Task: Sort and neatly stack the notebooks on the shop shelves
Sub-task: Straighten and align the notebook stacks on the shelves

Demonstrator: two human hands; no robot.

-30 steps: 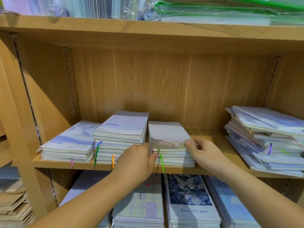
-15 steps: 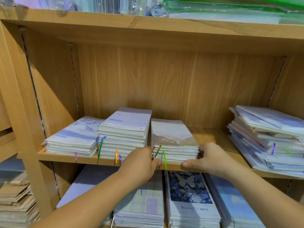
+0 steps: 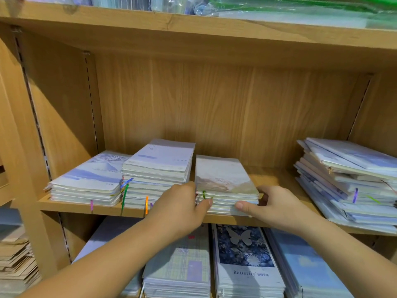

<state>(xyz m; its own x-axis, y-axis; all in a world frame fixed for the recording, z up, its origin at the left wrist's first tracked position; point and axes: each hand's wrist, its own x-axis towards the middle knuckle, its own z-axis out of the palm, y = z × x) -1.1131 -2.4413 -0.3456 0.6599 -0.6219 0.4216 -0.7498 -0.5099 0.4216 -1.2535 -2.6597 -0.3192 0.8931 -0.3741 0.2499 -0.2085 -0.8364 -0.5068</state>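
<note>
A wooden shelf unit [image 3: 225, 108] fills the view, and its middle shelf [image 3: 277, 177] carries four lots of notebooks. The biggest is an untidy pile [image 3: 352, 181] at the right end, its covers fanned at odd angles. At the left lies a low stack [image 3: 86, 181], with a taller stack [image 3: 159, 168] just beside it. The centre stack [image 3: 223, 179] sits at the shelf's front edge, touching the taller one. The left grip [image 3: 182, 203] holds its front left corner, thumb on the page edges. The right grip [image 3: 277, 205] holds its right side, thumb along the front. Below lies a Butterfly notebook pile [image 3: 245, 254]. A green ribbon [image 3: 124, 196] and an orange ribbon [image 3: 146, 204] hang from the taller stack.
</note>
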